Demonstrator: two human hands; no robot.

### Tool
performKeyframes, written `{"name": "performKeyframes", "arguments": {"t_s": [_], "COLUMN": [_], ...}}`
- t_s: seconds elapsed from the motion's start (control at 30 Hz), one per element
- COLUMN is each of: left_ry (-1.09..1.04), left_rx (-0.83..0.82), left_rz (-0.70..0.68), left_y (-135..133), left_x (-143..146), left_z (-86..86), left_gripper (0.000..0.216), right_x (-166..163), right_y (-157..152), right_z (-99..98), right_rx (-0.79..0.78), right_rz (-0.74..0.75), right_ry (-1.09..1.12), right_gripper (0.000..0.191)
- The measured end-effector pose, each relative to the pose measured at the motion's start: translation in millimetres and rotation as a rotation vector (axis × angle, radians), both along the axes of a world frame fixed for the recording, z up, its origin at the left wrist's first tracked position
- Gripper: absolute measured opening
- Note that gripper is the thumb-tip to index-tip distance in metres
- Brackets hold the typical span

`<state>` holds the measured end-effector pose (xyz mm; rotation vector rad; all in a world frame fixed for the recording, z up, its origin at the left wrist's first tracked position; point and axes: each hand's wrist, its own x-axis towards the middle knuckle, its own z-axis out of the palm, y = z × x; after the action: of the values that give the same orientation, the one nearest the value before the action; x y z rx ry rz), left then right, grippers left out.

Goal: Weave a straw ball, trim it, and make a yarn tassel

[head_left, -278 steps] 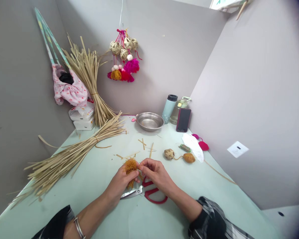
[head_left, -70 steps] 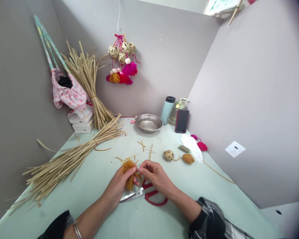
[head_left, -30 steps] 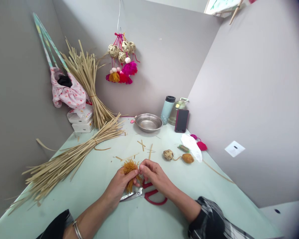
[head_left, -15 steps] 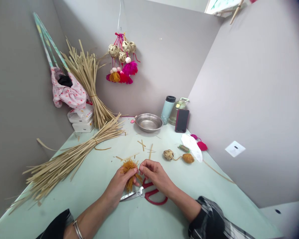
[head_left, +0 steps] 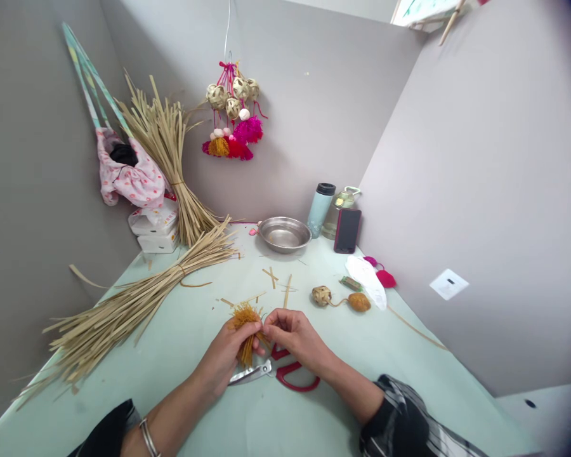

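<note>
My left hand [head_left: 231, 346] is closed round a mustard-yellow yarn tassel [head_left: 246, 316], its cut strands fanning out above and below the fingers. Close against its right side, my right hand [head_left: 292, 333] is closed in a pinch by the tassel's edge; a thin dark strand shows near the fingertips, but what exactly they grip is too small to make out. Under both hands lie scissors [head_left: 297, 379] with red handles, their blades pointing left on the table. To the right rest a woven straw ball [head_left: 321, 296] and a bundle of mustard yarn [head_left: 359, 302], joined by a cord.
Straw bundles [head_left: 171, 279] lie and lean at the left beside a pink cloth bag [head_left: 131, 171]. At the back stand a metal bowl [head_left: 284, 235], a blue tumbler [head_left: 321, 209] and a phone [head_left: 347, 231]. Woven balls with tassels [head_left: 233, 108] hang on the wall.
My right hand has shifted slightly left and down, bringing its fingertips against the left thumb's side. The left hand still holds the tassel in nearly the same place.
</note>
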<state>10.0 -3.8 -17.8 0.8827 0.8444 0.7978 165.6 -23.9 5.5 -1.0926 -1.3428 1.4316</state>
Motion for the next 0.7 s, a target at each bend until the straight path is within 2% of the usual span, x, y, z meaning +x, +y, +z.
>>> {"name": "performKeyframes", "arguments": {"t_s": [0.43,0.57,0.7], "left_ry": [-0.151,-0.079,-0.025], "left_rx": [0.060,0.072,0.074], "left_rz": [-0.030,0.010,-0.014], "left_y": [-1,0,-1], "left_x": [-2,0,1], "left_z": [14.1,9.6,3.0], "left_gripper": [0.017,0.018,0.018], "right_x": [0,0,0], "right_y": [1,2,1], "right_z": [-3.6,-3.2,-0.3], "right_rx": [0.038,0.053,0.051], "right_rz": [0.056,0.014,0.002], "right_ry": [0.036,0.071,0.090], "right_gripper": [0.022,0.024,0.028]}}
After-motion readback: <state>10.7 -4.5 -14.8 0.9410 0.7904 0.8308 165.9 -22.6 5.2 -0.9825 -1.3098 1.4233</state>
